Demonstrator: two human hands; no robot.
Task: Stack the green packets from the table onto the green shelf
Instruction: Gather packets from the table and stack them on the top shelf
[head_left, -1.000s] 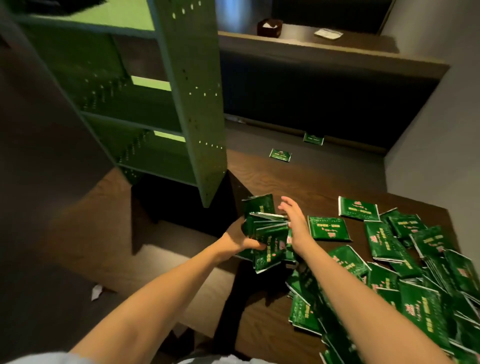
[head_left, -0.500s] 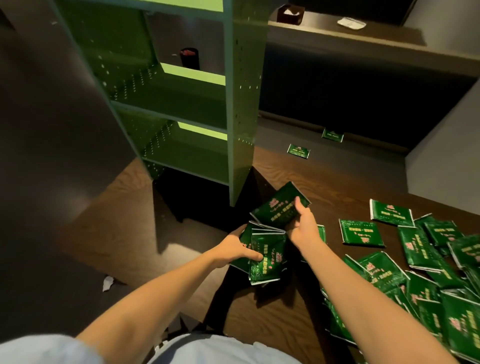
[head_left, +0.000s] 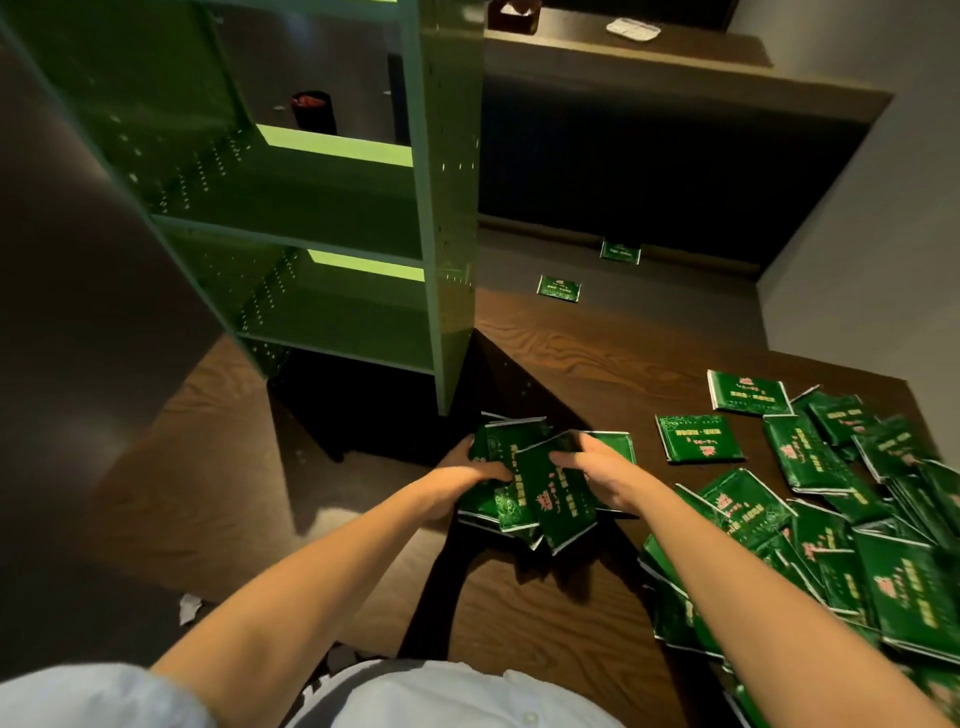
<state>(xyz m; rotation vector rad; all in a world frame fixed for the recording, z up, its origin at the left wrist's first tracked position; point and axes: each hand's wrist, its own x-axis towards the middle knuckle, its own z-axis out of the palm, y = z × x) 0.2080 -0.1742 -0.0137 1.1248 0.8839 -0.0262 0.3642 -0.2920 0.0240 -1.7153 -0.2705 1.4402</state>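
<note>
Dark wooden counter (head_left: 571, 364) bears a loose heap of green packets (head_left: 883, 571) at the right. Left hand (head_left: 462, 480) and right hand (head_left: 608, 475) both grip one bundle (head_left: 550, 486) of packets, near the foot of the green shelf (head_left: 452, 208).

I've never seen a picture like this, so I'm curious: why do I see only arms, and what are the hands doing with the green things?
The camera sits on the person's head and looks down, so you see only their two arms. There is no robot here, just a person. The left hand and the right hand together grip a bundle of green packets at the edge of the brown table. Many more loose packets lie scattered on the table to the right. The tall green shelf stands on the left; the packets are meant to go there.
</note>
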